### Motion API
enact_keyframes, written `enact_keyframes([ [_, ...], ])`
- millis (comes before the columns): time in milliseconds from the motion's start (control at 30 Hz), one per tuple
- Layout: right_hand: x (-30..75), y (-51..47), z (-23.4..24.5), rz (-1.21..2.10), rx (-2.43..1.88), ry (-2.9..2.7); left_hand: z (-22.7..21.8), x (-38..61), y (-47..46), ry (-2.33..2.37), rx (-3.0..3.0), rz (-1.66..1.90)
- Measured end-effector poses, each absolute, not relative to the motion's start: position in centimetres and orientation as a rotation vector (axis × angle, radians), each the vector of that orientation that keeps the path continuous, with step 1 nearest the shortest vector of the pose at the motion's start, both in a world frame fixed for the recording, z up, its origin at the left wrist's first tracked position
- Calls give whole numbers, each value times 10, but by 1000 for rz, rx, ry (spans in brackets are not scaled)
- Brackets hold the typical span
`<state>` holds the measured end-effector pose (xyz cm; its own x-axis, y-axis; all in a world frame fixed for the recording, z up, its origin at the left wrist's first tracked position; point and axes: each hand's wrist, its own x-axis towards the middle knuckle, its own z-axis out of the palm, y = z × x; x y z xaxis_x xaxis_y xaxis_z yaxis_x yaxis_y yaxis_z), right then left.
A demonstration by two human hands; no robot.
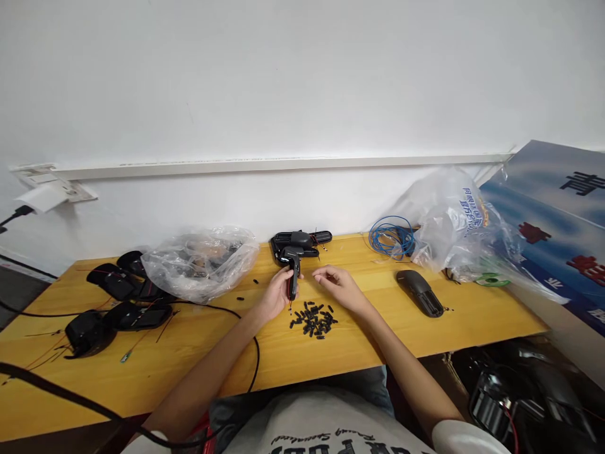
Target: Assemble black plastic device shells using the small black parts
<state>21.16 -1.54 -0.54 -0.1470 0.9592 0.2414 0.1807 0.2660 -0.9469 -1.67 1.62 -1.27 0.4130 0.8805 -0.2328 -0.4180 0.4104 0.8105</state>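
My left hand (pixel 276 293) is closed around a small black plastic housing (pixel 293 277), held upright just above the wooden table (pixel 142 372). My right hand (pixel 338 285) hovers to its right, fingers curled and pinched near the housing; whether anything sits between the fingertips is too small to tell. Directly below both hands lies a heap of several tiny black parts (pixel 313 319). Behind the hands rests a cluster of black housings (pixel 297 244) with thin wires.
A clear plastic bag (pixel 201 260) and black housings (pixel 123 296) lie at the left, with a black cable (pixel 61 394) crossing the front. At the right are a coiled blue wire (pixel 391 237), another black housing (pixel 420 292), a large clear bag (pixel 456 221) and a blue board (pixel 558 214).
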Motion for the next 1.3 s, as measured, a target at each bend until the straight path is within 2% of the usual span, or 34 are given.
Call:
enact_keyframes([
  [500,192,-11,-18,1206,-1027,-1104,-40,-7,13,972,1067,997],
  [1300,178,-13,-24,1201,-1049,-1002,-43,7,5,972,1191,1191],
])
